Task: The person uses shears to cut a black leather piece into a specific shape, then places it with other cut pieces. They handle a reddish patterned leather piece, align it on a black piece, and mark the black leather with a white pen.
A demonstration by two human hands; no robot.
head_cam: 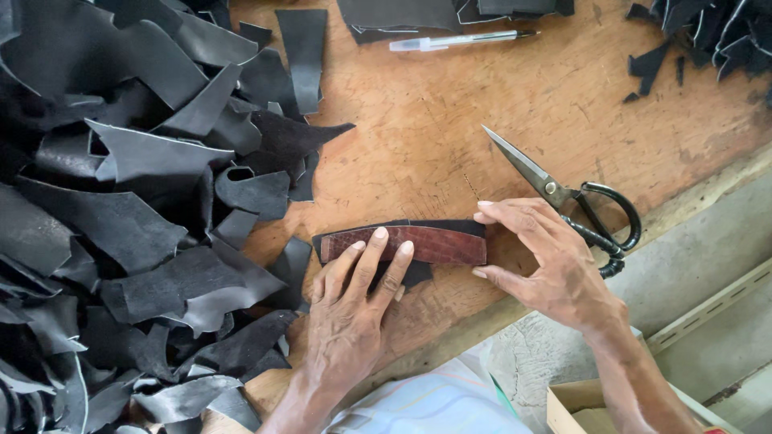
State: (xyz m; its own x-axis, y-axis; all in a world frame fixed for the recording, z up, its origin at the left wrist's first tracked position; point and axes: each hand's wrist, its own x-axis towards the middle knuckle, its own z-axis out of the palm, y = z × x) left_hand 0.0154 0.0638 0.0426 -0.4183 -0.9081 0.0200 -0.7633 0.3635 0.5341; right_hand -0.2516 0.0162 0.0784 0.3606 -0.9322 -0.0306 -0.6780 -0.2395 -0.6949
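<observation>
A curved reddish-brown leather pattern piece [438,243] lies on a black leather piece [418,227] on the wooden table [426,137]. My left hand [354,309] presses flat on the brown piece with its fingers spread. At the right end of both pieces, my right hand [547,261] rests with fingers apart, fingertips touching the edges. Neither hand grips anything.
A big heap of black leather scraps [121,217] fills the left side. Black-handled scissors [571,197] lie just beyond my right hand. A white pen [454,40] lies at the far edge. More black scraps [716,32] sit top right. A cardboard box [579,406] stands below the table.
</observation>
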